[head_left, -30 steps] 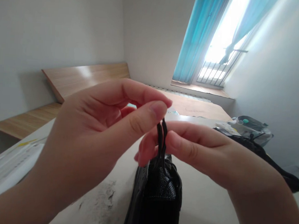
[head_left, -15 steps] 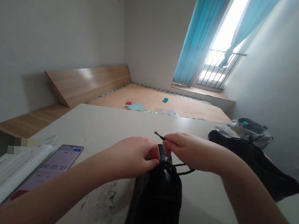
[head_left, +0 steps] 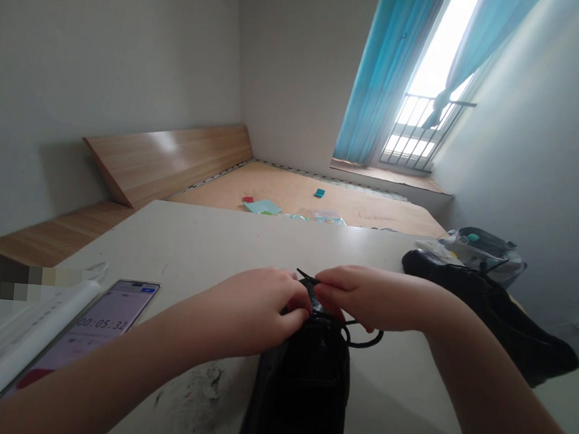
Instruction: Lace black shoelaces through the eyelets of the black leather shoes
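A black leather shoe [head_left: 300, 392] stands on the white table [head_left: 208, 237], its toe pointing away from me. My left hand [head_left: 267, 309] is closed at the shoe's lacing, thumb and fingers pinched, but what lies between them is too hidden to name. With thumb and forefinger my right hand [head_left: 363, 295] pinches the black shoelace [head_left: 364, 345] near its end, close above the toe. A short tip of lace sticks out to the left of those fingers. Loops of lace hang at the shoe's right side, under my right hand.
Another black shoe [head_left: 492, 313] lies at the right, beside a grey bag [head_left: 487, 249]. On the left are a phone [head_left: 105, 323] showing a timer and a white plastic-wrapped item [head_left: 34, 337]. Small packets [head_left: 265, 207] rest on the wooden surface beyond the table.
My right hand has lowered slightly toward the toe with the lace end. The lace loop on the shoe's right has shifted and widened. My left hand stays at the lacing.
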Tool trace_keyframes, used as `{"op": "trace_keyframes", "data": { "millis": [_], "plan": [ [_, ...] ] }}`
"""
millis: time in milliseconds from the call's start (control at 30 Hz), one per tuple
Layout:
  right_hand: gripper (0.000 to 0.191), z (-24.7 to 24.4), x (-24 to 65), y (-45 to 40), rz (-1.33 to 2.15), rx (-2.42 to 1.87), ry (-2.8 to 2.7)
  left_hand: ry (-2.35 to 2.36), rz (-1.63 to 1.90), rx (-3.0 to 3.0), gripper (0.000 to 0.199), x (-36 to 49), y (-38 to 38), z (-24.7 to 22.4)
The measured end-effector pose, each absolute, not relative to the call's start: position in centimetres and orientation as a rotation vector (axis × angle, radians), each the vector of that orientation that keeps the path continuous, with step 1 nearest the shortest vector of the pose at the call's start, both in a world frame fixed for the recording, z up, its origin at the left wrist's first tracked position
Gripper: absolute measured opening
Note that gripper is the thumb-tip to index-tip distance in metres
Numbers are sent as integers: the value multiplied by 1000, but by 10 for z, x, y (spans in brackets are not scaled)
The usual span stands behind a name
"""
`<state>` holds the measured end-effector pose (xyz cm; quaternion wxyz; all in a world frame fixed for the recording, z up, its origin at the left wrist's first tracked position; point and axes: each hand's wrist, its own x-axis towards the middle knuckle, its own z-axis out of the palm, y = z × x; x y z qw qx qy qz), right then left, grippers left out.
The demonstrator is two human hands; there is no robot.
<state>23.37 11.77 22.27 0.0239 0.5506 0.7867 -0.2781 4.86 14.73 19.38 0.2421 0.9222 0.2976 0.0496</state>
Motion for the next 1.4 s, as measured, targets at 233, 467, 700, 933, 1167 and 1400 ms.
{"op": "trace_keyframes", "data": {
  "millis": [233,467,700,933,1167,1400],
  "plan": [
    [28,230,233,113,-981,1753,2433,775,128,2540,29,48,147,191],
    [30,235,227,101,-423,2069,2592,755,11,2495,43,40,146,195],
    [20,233,247,92,-410,1743,2563,694,-76,2479,78,42,147,192],
    [29,254,244,89,-1298,1506,2203,644,2,2496,67,46,148,188],
    [32,245,241,105,-1832,1379,2387,619,12,2495,54,48,145,191],
    [35,230,218,105,-2293,1275,2644,652,87,2423,48,47,144,188]
  ]
}}
